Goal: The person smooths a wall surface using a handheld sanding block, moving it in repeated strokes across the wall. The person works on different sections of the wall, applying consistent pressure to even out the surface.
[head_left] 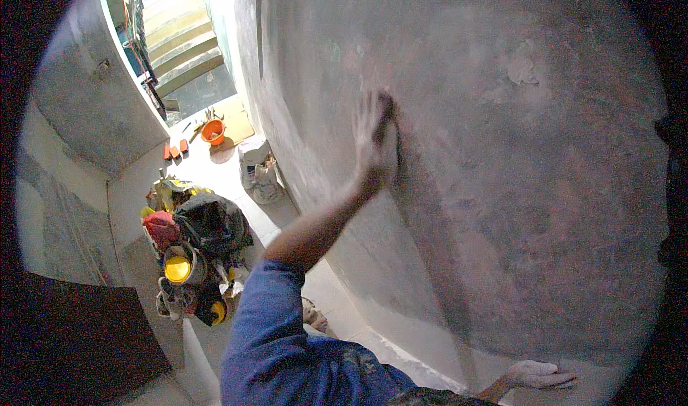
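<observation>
My left hand point(374, 137) is raised against the grey plastered wall point(516, 191), its fingers stretched out and slightly blurred. The palm lies flat at the wall, and whether anything thin is under it is hidden. A dark shadow of hand and arm runs down the plaster beside it. Low at the right, my right hand point(541, 374) is held out with its fingers extended, pale with dust and with nothing visible in it. A rough pale patch point(524, 68) shows on the upper part of the wall.
On the floor at left stand a bucket with a yellow inside point(178, 269), a black bag point(213, 223) and a red cloth-like item point(162, 228). Farther off are a torn sack point(261, 177), an orange bowl point(213, 131), several small red blocks point(175, 150) and stairs point(183, 44) beyond a doorway.
</observation>
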A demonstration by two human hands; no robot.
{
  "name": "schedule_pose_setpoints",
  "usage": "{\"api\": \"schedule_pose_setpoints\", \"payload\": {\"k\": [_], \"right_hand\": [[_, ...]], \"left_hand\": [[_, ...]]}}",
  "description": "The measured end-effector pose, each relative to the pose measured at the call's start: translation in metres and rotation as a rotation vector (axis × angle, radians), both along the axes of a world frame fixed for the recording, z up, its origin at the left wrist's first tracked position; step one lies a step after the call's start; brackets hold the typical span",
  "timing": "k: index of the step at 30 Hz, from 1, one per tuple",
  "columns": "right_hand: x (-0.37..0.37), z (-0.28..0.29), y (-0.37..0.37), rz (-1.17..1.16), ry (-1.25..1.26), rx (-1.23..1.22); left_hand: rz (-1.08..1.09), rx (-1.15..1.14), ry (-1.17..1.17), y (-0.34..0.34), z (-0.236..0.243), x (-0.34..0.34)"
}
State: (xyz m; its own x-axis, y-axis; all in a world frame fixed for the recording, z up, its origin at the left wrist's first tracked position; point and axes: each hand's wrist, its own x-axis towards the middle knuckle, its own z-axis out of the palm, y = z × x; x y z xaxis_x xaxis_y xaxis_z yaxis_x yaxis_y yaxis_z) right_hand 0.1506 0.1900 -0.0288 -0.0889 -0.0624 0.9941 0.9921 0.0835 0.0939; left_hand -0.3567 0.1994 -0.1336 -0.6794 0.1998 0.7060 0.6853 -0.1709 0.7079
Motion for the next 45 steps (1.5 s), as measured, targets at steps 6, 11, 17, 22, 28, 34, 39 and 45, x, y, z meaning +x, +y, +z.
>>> {"api": "schedule_pose_setpoints", "payload": {"k": [6, 11, 17, 22, 28, 34, 39, 45], "right_hand": [[0.002, -0.002, 0.009, 0.018, -0.004, 0.017], [0.01, -0.002, 0.009, 0.046, -0.073, 0.035], [0.016, -0.005, 0.009, 0.045, -0.067, 0.011], [0.016, -0.011, 0.019, 0.075, -0.065, -0.021], [0.019, -0.018, 0.023, 0.038, -0.06, -0.014], [0.022, -0.011, 0.0, 0.087, 0.031, -0.115], [0.018, -0.01, 0.003, 0.114, 0.03, -0.107], [0.021, -0.014, 0.006, 0.043, -0.096, -0.048]], "left_hand": [[-0.072, 0.31, -0.158, 0.03, 0.054, -0.119], [-0.129, -0.134, -0.301, 0.001, -0.035, 0.081], [-0.088, -0.029, -0.023, 0.008, -0.087, 0.12], [-0.075, 0.19, -0.228, 0.051, -0.035, -0.067], [-0.026, 0.181, -0.419, 0.03, -0.081, 0.01], [-0.248, 0.159, -0.718, -0.015, -0.134, 0.167], [-0.1, 0.279, -0.718, 0.022, -0.101, 0.011], [-0.096, 0.353, -0.833, 0.008, -0.115, 0.039]]}}
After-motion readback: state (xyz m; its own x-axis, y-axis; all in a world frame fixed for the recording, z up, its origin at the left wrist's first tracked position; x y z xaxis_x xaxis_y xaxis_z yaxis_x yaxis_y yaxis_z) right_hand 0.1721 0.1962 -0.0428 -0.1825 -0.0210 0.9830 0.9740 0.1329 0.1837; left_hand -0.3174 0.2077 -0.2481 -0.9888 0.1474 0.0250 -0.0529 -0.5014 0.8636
